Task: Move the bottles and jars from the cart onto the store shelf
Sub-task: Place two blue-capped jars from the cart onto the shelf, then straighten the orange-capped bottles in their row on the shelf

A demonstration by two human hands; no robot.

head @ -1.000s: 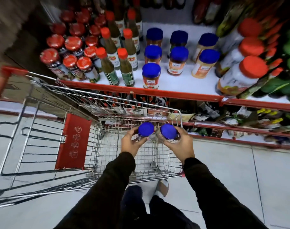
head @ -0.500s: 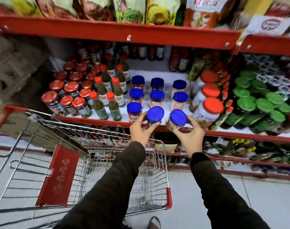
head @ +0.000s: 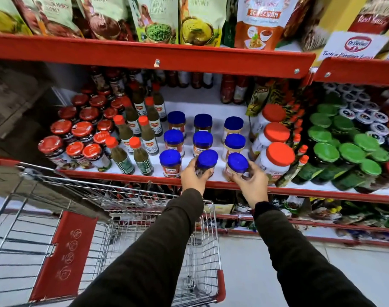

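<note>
Left hand wrapped around a blue-lidded jar, right hand gripping a second blue-lidded jar, both at the front edge of the white shelf, whether resting on it unclear. Just right of another blue-capped jar, in front of two more rows. Beside the right one, orange-lidded tubs. Below the dark sleeves, wire cart.

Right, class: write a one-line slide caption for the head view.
Left hand and right hand each set a blue-lidded glass jar on the red-edged white shelf.
</note>
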